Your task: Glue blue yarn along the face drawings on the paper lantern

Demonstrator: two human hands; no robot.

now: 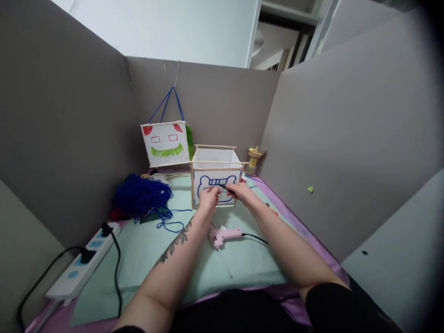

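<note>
My left hand (208,199) is closed in a pinch in front of a box-shaped lantern; what its fingers hold, if anything, is too small to make out. My right hand (240,191) grips a slim black pointed tool (224,187), whose tip points left, just above the left fingertips. Behind both hands stands the white lantern (217,169), framed with thin wooden sticks and bearing a blue line drawing on its front. Nearer to me a pink glue gun (224,235) lies on the pale green sheet (194,273), with a glue stick at its rear.
A finished-looking lantern (166,144) with red and green decoration hangs on blue cords at back left. Blue yarn (140,196) is heaped below it. A white power strip (83,261) with black plugs lies left. Yellow tape-like items (255,155) stand in the back right corner. Grey partitions enclose the table.
</note>
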